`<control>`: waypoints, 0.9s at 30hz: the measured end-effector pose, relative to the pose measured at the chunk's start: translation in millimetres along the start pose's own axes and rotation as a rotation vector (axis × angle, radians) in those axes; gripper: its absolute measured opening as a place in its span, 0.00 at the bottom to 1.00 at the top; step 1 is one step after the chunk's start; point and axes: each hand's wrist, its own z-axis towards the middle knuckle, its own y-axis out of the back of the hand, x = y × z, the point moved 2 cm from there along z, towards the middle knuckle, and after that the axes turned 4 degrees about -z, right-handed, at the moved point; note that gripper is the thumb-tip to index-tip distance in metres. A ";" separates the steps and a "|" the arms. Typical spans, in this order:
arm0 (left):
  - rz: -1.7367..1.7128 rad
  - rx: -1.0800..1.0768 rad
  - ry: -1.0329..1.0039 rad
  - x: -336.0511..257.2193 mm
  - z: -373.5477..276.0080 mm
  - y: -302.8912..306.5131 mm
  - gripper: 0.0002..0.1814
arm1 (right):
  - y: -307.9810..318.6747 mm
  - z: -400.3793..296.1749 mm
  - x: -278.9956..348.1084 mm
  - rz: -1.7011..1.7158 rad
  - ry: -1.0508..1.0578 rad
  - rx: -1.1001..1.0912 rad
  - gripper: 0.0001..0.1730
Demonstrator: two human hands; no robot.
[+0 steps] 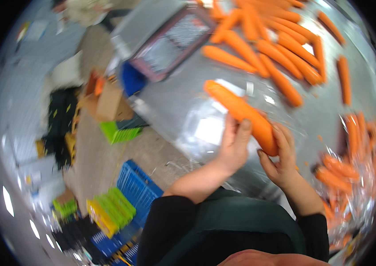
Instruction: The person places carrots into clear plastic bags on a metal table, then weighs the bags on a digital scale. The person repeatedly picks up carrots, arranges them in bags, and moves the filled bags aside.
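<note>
I hold a large orange carrot slantwise above the metal worktable. My left hand grips it from the near left side, thumb on top. Around its thick near end curl the fingers of my right hand. Bits of orange show behind this carrot; whether they belong to a second one I cannot tell. Clear plastic film lies on the table beneath and beyond my hands. Farther off, a heap of loose carrots covers the table's far part.
Plastic-bagged carrots are piled at the right. A dark-red-framed tray or scale stands at the far left corner, blurred. Beyond the table's left edge are a cardboard box, a blue crate and green crates. Another person is at the top.
</note>
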 end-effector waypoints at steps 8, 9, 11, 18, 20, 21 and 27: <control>-0.059 -0.565 0.063 -115.6 16.3 174.6 0.20 | -22.7 -14.4 -6.5 0.041 -0.160 0.149 0.31; 0.085 -0.695 0.064 -151.8 23.5 210.0 0.20 | -21.5 -18.5 -12.3 0.047 -0.220 0.146 0.30; 0.120 -0.823 -0.118 -234.7 37.2 308.5 0.22 | -17.6 -26.7 -21.5 0.042 -0.261 0.117 0.28; 0.211 -0.745 -0.033 -209.9 109.5 247.7 0.29 | 22.9 -26.6 -47.7 -0.038 -0.355 -0.100 0.19; 0.352 -0.579 0.059 -159.8 90.3 236.0 0.26 | 33.9 -8.1 -54.7 -0.055 -0.339 -0.191 0.14; 0.423 -0.515 0.098 -132.3 84.6 210.2 0.23 | 47.7 -4.4 -62.8 -0.083 -0.346 -0.240 0.12; 0.588 0.042 0.307 -17.6 67.3 82.9 0.16 | 139.0 19.9 -120.0 -0.171 -0.608 -0.527 0.11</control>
